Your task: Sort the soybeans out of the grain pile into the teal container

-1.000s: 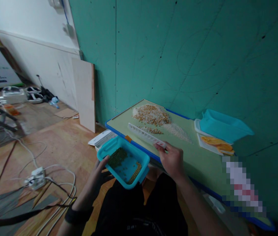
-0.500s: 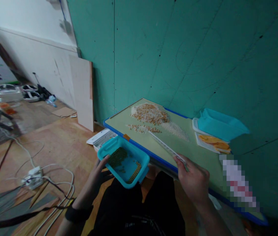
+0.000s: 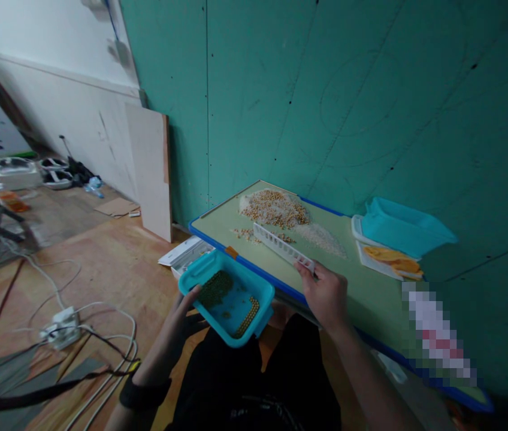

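My left hand (image 3: 186, 317) grips the left side of a blue plastic basket (image 3: 265, 293), thumb over the rim, just below the table's front edge. In it lie small green beans (image 3: 218, 290) and a group of yellow soybeans (image 3: 249, 317). My right hand (image 3: 326, 293) is closed on the near end of a long white slotted plastic strip (image 3: 283, 246). The strip's far end is over a small row of soybeans and white grains (image 3: 245, 233) on the table. A larger mixed pile of soybeans and white grains (image 3: 274, 206) lies just behind it.
The blue-edged table (image 3: 362, 287) stands against a green wall (image 3: 258, 90). At its right are a tilted blue basket (image 3: 404, 224), a yellow cloth (image 3: 389, 260) and a pixelated bag (image 3: 438, 335). A power strip with cables (image 3: 63, 326) lies on the floor at left.
My right hand has moved left and slightly up with the strip, which has turned so that its slotted face shows. The left hand and its basket stay nearly still.
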A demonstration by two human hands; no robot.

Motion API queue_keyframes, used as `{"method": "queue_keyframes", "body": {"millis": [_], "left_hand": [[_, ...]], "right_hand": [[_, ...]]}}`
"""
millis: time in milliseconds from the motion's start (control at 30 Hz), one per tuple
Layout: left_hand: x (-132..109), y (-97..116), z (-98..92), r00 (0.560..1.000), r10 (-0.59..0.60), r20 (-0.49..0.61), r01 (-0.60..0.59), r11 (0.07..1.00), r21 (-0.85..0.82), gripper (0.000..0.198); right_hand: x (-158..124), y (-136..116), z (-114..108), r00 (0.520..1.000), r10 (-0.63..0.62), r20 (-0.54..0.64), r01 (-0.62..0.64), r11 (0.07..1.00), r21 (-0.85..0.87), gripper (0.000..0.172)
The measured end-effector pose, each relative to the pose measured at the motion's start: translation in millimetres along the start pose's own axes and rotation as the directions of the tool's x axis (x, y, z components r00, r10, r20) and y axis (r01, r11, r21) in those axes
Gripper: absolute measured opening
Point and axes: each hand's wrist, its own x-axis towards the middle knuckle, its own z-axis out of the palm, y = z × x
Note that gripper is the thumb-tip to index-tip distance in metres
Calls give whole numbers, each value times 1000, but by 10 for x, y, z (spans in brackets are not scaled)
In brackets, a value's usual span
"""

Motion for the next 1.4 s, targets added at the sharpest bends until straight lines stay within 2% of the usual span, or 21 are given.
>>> {"method": "queue_keyframes", "body": {"millis": [267, 400, 700, 1000, 1400], "left_hand": [[-43, 31, 12, 1000, 22, 22, -22, 1000, 4, 86], [-56, 38, 21, 1000, 22, 14, -22, 1000, 9, 87], [-34, 6, 17, 1000, 26, -5, -26, 1000, 7, 84], [-20, 9, -7, 999, 12, 33, -12, 1000, 7, 83], [-13, 6, -10, 999, 23, 40, -24, 1000, 8, 88]], "right_hand": [[12, 51, 27, 998, 60, -24, -59, 998, 27, 40], [23, 63, 43, 996, 84, 7, -84, 995, 43, 38], [51, 37, 96, 993, 101, 64, -110, 980, 164, 30], [115, -6, 207, 991, 103, 87, -120, 970, 212, 25], [151, 11, 245, 986, 116, 116, -140, 965, 223, 24]]}}
